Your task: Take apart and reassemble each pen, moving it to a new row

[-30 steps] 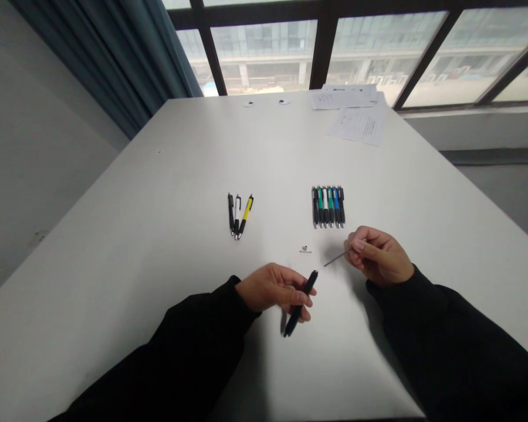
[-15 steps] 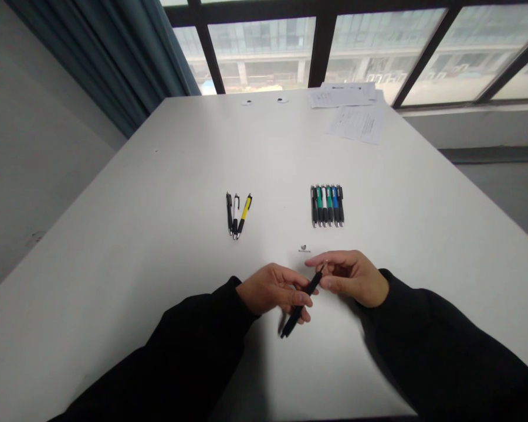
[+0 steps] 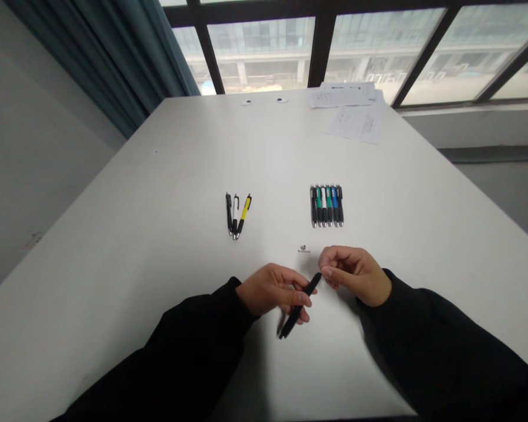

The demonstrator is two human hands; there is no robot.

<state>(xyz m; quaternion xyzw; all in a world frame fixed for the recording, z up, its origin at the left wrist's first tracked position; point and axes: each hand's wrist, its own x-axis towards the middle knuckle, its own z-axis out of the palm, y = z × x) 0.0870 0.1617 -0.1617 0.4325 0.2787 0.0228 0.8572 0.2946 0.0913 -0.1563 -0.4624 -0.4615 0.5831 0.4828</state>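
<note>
My left hand (image 3: 277, 291) holds a black pen (image 3: 300, 306) slantwise between thumb and fingers, its upper end pointing toward my right hand. My right hand (image 3: 354, 272) is closed in a pinch right at that upper end of the pen. Whatever sits between its thumb and forefinger is hidden or too small to make out. Just beyond the hands, a small metallic piece (image 3: 303, 247) lies on the white table (image 3: 180, 246) beside a thin dark line.
Farther off to the left lie a black pen (image 3: 229, 214), a white pen (image 3: 236, 214) and a yellow pen (image 3: 245, 214). A tight row of several pens (image 3: 330, 205) lies to the right. Paper sheets (image 3: 355, 123) rest at the far edge, near the window.
My right forefinger, stretched out past the pen's end before, has curled in to meet the thumb. The thin tip that showed at the pen's end is out of sight. My left hand stays put.
</note>
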